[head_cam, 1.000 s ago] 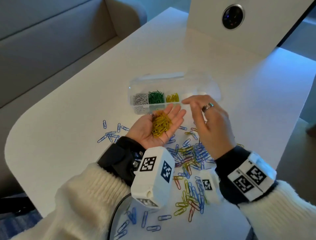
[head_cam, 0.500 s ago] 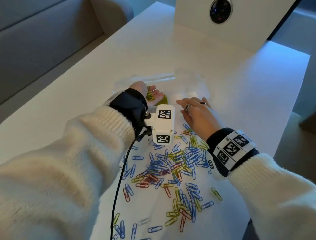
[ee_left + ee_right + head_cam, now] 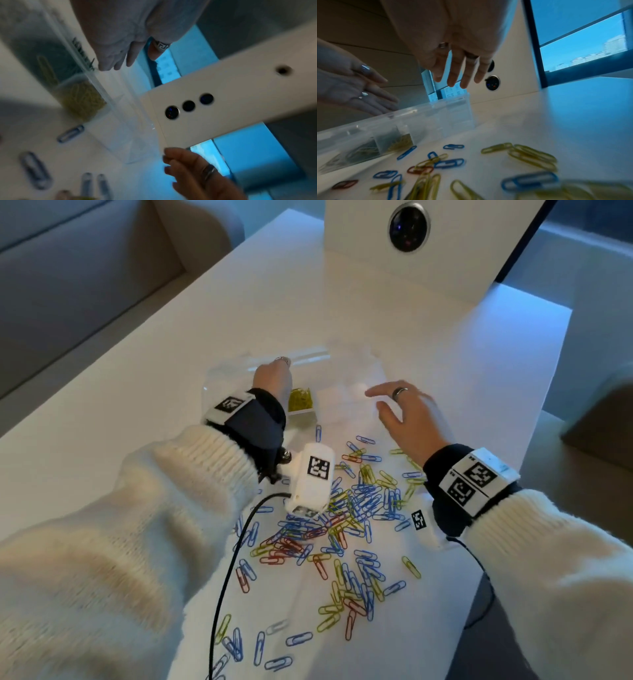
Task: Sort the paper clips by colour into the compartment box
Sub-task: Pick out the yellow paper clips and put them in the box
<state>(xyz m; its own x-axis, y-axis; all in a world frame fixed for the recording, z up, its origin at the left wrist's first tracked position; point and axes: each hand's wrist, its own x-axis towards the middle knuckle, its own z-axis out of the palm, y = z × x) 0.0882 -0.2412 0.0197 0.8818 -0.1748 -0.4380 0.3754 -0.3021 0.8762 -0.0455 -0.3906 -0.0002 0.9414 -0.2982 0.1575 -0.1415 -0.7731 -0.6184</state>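
While both grips, left hand and right hand, hang released, no legible writing shows.

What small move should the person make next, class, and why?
Probably bring the left hand back from the box to the loose clips to gather another colour. Its fingers look straight and hold nothing; yellow clips already fill one compartment. The right hand hovers open near the box.

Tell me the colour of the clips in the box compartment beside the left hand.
Yellow clips, in the box beside the left hand; clearest in the head view.
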